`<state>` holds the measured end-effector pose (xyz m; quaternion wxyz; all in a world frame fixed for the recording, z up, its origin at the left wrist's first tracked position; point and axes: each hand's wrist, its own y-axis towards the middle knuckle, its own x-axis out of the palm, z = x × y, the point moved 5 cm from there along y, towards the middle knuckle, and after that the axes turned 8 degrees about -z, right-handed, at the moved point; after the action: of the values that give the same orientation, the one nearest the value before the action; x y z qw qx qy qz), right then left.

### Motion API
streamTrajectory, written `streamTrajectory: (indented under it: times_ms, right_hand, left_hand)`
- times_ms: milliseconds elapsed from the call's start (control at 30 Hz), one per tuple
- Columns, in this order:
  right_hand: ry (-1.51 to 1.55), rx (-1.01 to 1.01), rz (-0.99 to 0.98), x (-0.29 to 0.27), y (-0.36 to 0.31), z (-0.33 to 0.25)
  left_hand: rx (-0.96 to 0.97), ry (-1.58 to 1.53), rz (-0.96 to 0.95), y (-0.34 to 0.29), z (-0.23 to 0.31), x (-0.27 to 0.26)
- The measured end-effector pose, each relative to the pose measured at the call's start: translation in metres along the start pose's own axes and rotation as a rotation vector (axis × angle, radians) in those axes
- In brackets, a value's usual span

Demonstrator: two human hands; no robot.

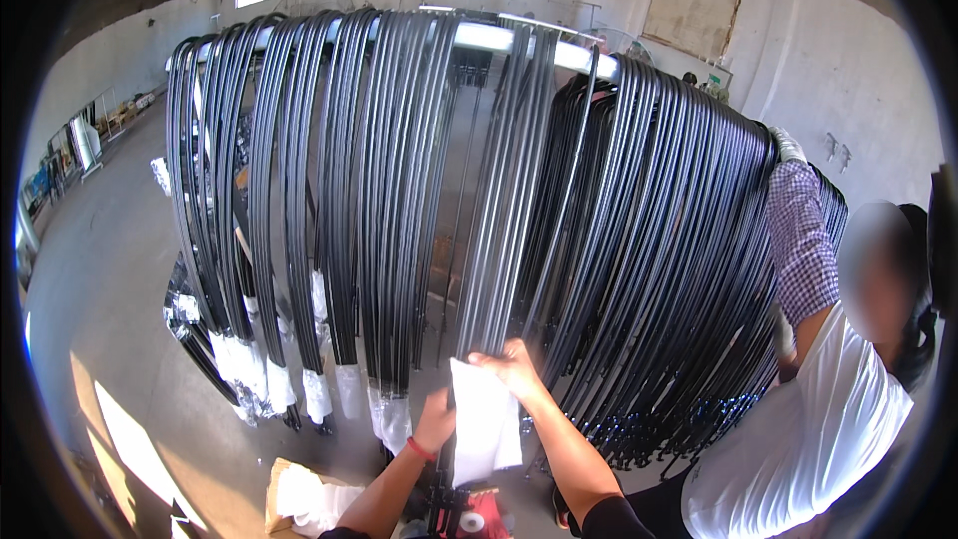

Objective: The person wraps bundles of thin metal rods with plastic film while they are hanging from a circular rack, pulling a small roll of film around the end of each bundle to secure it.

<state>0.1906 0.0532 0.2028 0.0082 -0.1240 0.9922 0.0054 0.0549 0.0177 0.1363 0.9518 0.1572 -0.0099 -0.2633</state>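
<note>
Long, thin black hoses or cables hang in bundles over a pale horizontal rail (486, 37). In front of me, a white plastic bag (485, 424) surrounds or covers the lower end of one bundle of black hoses (493, 269). My right hand (510, 369) grips the bag's upper edge against the hoses, its thumb and fingers closed. Lower, at the bag's left edge, my left hand (435, 421) is curled against it, a red band on its wrist. Some of its fingers are hidden behind the bag.
Bundles to the left end in white wrapping (239, 369). Many unwrapped black hoses (679, 240) hang to the right. A co-worker (798, 429) stands close at right, gloved hand (787, 145) up at the rail. An open carton (284, 494) with white bags sits below left.
</note>
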Motion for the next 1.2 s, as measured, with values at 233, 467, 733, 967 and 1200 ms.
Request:
streamTrajectory:
  times_ms: [233,467,733,967,1200]
  right_hand:
    - [0.132,-0.127,0.000,-0.009,-0.009,-0.003]
    - [0.166,-0.169,0.118,-0.021,-0.020,-0.004]
    - [0.147,-0.165,0.185,-0.031,-0.030,-0.004]
    - [-0.032,-0.157,0.384,-0.007,-0.010,-0.003]
    - [0.010,-0.215,0.515,0.005,0.006,-0.003]
  left_hand:
    - [-0.139,-0.136,0.116,0.003,0.011,0.003]
    - [-0.137,-0.295,0.137,0.004,0.014,0.001]
    - [-0.205,-0.417,0.079,-0.003,0.022,-0.002]
    - [-0.016,-0.223,0.204,-0.022,-0.017,-0.019]
    - [0.031,0.122,0.267,-0.026,0.029,-0.049]
